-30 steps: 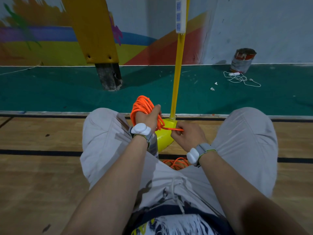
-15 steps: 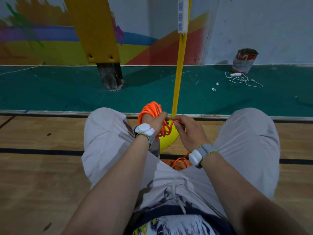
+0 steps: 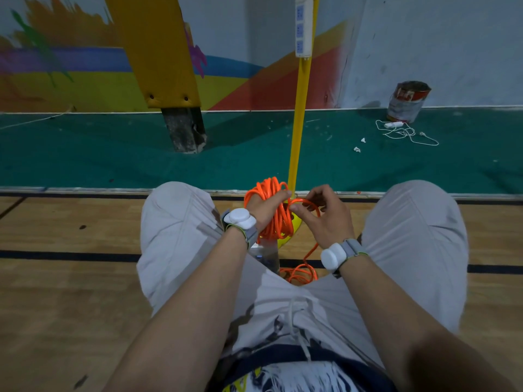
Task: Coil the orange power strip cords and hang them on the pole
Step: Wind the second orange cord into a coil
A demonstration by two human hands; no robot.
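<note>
Left hand [image 3: 266,210]: in the centre of the frame, closed through a bundle of loops of the orange cord [image 3: 273,213]; the loops go around the palm and stand above the fingers.
Right hand [image 3: 322,216]: just right of the left one, thumb and fingers pinched on one strand of the cord, which bends over to the bundle.
Loose cord: one strand falls from the right hand to a small heap [image 3: 300,274] on the wooden floor [image 3: 70,292] between the legs, lower centre.
Pole [image 3: 300,123]: yellow, upright, just behind the hands; its yellow base [image 3: 285,241] shows under the bundle.
Power strip [image 3: 303,26]: white, hanging against the pole at the top centre.
Knees: grey trousers on both sides of the hands, leaving only a narrow gap around the base.
Floor edge: a white line across the middle divides the wood from the green floor [image 3: 85,154].
Open room: green floor is free left of the pole up to the yellow padded post [image 3: 158,52], upper left.
Right side: a paint can [image 3: 407,101] and a white cable [image 3: 402,132] lie near the wall, well apart from the hands.
</note>
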